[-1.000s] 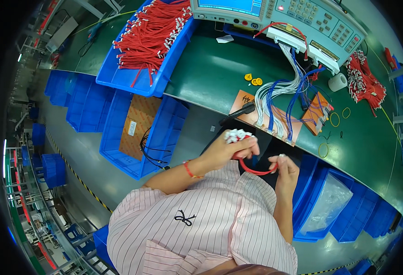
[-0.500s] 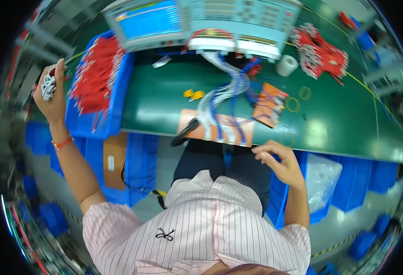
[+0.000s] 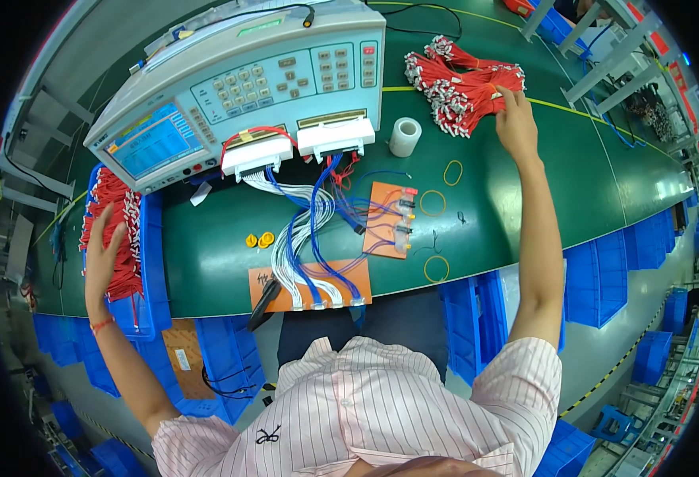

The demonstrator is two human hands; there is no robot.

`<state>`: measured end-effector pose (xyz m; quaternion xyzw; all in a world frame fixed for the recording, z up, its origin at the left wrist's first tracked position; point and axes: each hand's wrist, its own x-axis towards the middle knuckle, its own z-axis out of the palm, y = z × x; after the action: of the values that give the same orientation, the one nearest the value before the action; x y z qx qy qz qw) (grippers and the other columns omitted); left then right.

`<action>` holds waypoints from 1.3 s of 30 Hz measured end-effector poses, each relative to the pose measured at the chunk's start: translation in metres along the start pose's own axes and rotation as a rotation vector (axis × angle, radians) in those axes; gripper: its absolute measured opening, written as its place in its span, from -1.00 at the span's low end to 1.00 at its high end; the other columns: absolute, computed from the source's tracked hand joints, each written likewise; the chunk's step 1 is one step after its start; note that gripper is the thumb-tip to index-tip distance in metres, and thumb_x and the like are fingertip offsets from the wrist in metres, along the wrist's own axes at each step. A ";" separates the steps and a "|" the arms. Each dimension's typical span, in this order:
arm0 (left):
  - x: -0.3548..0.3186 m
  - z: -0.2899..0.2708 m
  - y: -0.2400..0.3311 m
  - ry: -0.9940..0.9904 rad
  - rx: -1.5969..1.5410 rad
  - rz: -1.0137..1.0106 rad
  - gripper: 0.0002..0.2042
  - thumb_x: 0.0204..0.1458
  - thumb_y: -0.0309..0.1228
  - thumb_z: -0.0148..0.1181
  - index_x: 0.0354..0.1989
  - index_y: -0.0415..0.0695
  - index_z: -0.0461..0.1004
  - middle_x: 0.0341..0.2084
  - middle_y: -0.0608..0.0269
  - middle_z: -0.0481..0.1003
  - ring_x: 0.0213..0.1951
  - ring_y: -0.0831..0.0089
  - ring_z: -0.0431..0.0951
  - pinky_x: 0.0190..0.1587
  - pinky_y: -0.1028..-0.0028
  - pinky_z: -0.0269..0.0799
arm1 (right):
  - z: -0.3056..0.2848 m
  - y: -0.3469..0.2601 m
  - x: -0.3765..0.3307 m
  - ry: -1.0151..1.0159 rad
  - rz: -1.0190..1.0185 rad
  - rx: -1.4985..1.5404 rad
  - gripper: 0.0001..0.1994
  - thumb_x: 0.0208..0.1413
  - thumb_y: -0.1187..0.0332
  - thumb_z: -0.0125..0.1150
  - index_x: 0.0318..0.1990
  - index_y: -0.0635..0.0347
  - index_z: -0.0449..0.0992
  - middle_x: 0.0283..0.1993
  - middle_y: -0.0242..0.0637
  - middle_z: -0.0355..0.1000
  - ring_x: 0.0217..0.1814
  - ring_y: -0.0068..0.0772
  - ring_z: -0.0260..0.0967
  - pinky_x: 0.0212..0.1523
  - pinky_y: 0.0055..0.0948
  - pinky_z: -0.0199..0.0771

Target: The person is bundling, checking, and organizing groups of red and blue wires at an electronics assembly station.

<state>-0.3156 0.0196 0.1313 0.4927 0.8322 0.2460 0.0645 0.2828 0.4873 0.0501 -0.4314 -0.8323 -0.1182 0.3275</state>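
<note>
At nine o'clock, the left hand rests open over red wire bundles in a blue bin. At one o'clock, the right hand grips a red wire bundle on the green surface.

At the bottom of the frame, a short-sleeved shirt in pale pink with thin dark stripes, a small black bow (lower left) stitched on; red wristband at left.
</note>
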 end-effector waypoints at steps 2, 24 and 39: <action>-0.024 -0.001 0.016 -0.017 0.054 0.006 -0.51 0.21 -0.32 0.16 0.29 -0.22 0.30 0.24 0.06 0.34 0.29 0.23 0.29 0.33 0.33 0.13 | 0.023 0.012 0.011 0.056 -0.025 -0.098 -0.58 -0.04 0.58 0.16 0.05 0.18 0.37 -0.07 -0.11 0.36 -0.07 -0.01 0.40 -0.10 -0.12 0.48; -0.136 0.032 0.157 -0.217 -0.260 -0.041 -0.65 0.17 -0.46 0.16 0.14 -0.24 0.45 -0.15 0.20 0.53 -0.10 0.47 0.51 0.06 0.45 0.38 | 0.028 0.015 -0.022 -0.083 0.051 -0.113 -0.51 -0.11 0.39 0.31 0.06 0.14 0.40 0.07 -0.31 0.39 0.10 -0.22 0.35 0.02 -0.07 0.42; -0.175 0.055 0.111 -0.358 -0.611 -0.158 -0.65 0.20 -0.45 0.15 0.15 -0.25 0.44 -0.15 0.21 0.54 -0.08 0.51 0.50 0.05 0.50 0.39 | -0.006 0.010 -0.041 -0.302 -0.066 -0.108 -0.45 -0.12 0.29 0.34 0.10 0.14 0.37 0.11 -0.24 0.38 0.21 -0.16 0.27 0.16 -0.13 0.30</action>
<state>-0.1201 -0.0667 0.1120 0.4201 0.7312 0.3875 0.3724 0.3102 0.4640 0.0267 -0.4336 -0.8782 -0.1071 0.1711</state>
